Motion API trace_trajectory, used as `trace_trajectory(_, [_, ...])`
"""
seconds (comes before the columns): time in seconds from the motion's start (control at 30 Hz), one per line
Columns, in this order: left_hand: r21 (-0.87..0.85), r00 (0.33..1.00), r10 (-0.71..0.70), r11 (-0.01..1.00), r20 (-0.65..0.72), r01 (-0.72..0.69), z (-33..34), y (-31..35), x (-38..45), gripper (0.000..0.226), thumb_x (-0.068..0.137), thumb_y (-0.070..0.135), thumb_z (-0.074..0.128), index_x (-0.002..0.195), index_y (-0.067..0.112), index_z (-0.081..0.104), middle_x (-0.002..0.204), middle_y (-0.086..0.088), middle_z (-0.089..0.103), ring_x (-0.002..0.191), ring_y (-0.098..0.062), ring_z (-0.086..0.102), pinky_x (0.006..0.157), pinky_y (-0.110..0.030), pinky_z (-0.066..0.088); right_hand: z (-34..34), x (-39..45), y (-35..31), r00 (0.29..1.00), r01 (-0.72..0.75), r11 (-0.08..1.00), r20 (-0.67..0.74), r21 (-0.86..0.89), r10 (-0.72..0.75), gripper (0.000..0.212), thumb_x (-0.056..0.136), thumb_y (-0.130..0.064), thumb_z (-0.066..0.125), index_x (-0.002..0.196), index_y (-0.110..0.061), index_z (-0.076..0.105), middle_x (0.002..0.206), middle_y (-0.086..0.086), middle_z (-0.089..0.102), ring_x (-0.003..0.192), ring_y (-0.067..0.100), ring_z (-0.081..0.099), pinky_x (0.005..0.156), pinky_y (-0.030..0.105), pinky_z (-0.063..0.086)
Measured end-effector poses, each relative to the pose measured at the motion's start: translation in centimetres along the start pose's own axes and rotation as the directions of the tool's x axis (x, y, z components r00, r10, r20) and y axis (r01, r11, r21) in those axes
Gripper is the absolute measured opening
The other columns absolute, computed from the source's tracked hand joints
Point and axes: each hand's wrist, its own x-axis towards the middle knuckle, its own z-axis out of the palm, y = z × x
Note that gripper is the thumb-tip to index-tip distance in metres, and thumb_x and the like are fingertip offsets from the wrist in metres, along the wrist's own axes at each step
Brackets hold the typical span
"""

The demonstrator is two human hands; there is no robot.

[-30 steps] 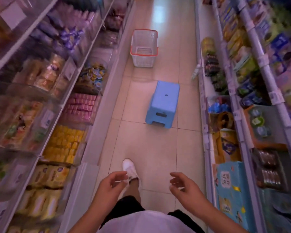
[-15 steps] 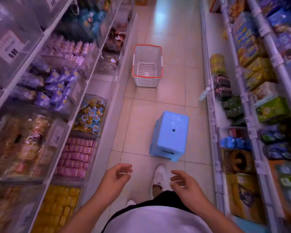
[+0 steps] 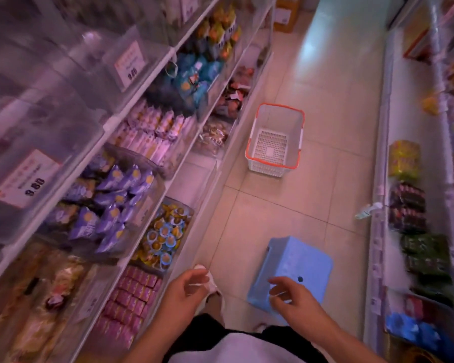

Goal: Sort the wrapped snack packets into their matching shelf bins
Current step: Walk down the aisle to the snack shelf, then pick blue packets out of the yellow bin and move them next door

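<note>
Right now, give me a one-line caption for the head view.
Empty-handed walk down a snack aisle towards a blue stool and empty basket.

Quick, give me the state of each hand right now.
Left hand: open, fingers loosely curled, holding nothing.
Right hand: open, fingers loosely curled, holding nothing, in front of the blue stool.

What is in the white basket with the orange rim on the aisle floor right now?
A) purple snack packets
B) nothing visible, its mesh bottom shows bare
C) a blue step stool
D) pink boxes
B: the white basket with the orange rim stands on the tiles with its mesh bottom fully showing and no packets inside; the blue step stool sits apart, nearer the person.
</note>
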Motion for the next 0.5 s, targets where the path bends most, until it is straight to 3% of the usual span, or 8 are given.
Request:
trace_trajectory(0.2, [0.068, 1.0, -0.017, 0.998, -0.024, 0.019, -4.2, 0.8, 7.7, 0.031, 0.085, -0.007, 0.066, 0.109, 0.013, 0.065, 0.102, -0.001, 0.07, 0.092, -0.014, 0.065, 0.073, -0.007, 0.046, 1.7, 9.7, -8.4, 0.995, 0.009, 1.0, 0.103, -0.028, -0.006, 0.027, 0.088, -0.028, 0.064, 0.114, -0.029, 0.062, 0.093, -0.007, 0.07, 0.078, -0.001, 0.066, 0.079, 0.02, 0.052])
trace_trajectory(0.3, [0.083, 0.994, -0.058, 0.994, -0.087, 0.066, -6.2, 0.3, 10.0, 0.032, 0.085, -0.001, 0.067, 0.112, 0.016, 0.063, 0.106, 0.003, 0.067, 0.093, -0.007, 0.064, 0.076, -0.01, 0.046, 2.8, 13.6, -12.6, 0.961, 0.133, 0.96, 0.27, -0.247, -0.064, 0.035, 0.089, -0.036, 0.059, 0.123, -0.03, 0.058, 0.101, -0.011, 0.069, 0.083, 0.002, 0.066, 0.079, 0.017, 0.05])
trace_trajectory(0.4, [0.13, 0.983, -0.121, 0.982, -0.135, 0.138, -6.9, -0.8, 11.0, 0.035, 0.085, 0.0, 0.067, 0.116, 0.015, 0.061, 0.112, -0.002, 0.066, 0.095, -0.008, 0.064, 0.081, -0.014, 0.048, 3.0, 16.6, -15.7, 0.902, 0.332, 0.816, 0.413, -0.474, -0.127, 0.043, 0.092, -0.04, 0.054, 0.133, -0.026, 0.053, 0.116, -0.006, 0.065, 0.095, 0.01, 0.064, 0.083, 0.02, 0.049])
trace_trajectory(0.5, [0.168, 0.967, -0.15, 0.968, -0.205, 0.185, -6.8, -1.8, 12.1, 0.037, 0.084, 0.01, 0.07, 0.118, 0.021, 0.061, 0.114, 0.005, 0.065, 0.096, -0.004, 0.063, 0.077, -0.002, 0.04, 2.7, 20.5, -17.9, 0.808, 0.558, 0.545, 0.561, -0.626, -0.181, 0.048, 0.093, -0.036, 0.049, 0.138, -0.02, 0.047, 0.125, 0.007, 0.059, 0.11, 0.025, 0.061, 0.09, 0.033, 0.049])
